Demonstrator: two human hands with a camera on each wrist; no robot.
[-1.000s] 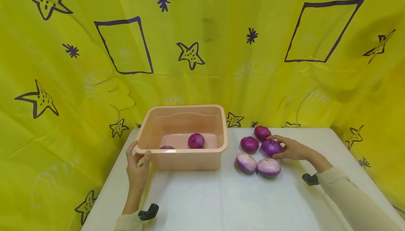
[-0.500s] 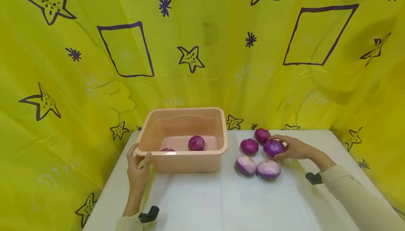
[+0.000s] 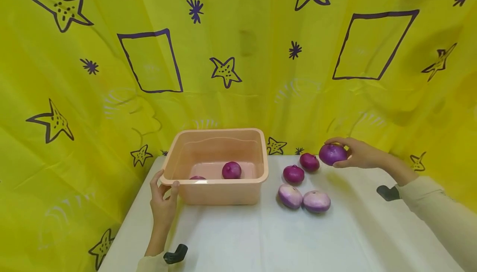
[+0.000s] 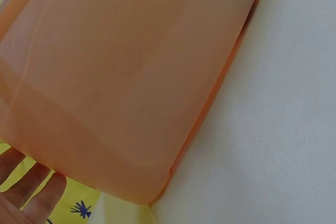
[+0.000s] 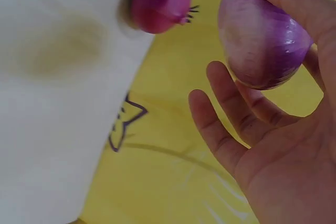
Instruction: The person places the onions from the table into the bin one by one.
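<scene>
Lifted since the earlier frame: the purple onion (image 3: 332,154) that sat among the group on the counter (image 3: 261,239) is now off the surface, held in the air at the far right, above and just right of the farthest onion (image 3: 309,161). Right hand (image 3: 357,154) grips it, thumb over the top, fingers cupped under and behind; in the right wrist view the fingers (image 5: 231,114) curl loosely below the bulb. Four onions remain on the counter: two dark ones far, two paler ones (image 3: 303,198) near, touching each other. Peach tub (image 3: 216,179) stands to the left of the held onion, well apart from it, with the group of onions lying between; one dark onion (image 3: 231,169) sits inside, and a second is partly hidden by the near wall. Left hand (image 3: 162,197) holds the tub's near left corner, thumb on the rim. Right hand alone carries the onion; tub lies leftward from it. Yellow star-print cloth (image 3: 238,56) behind.
</scene>
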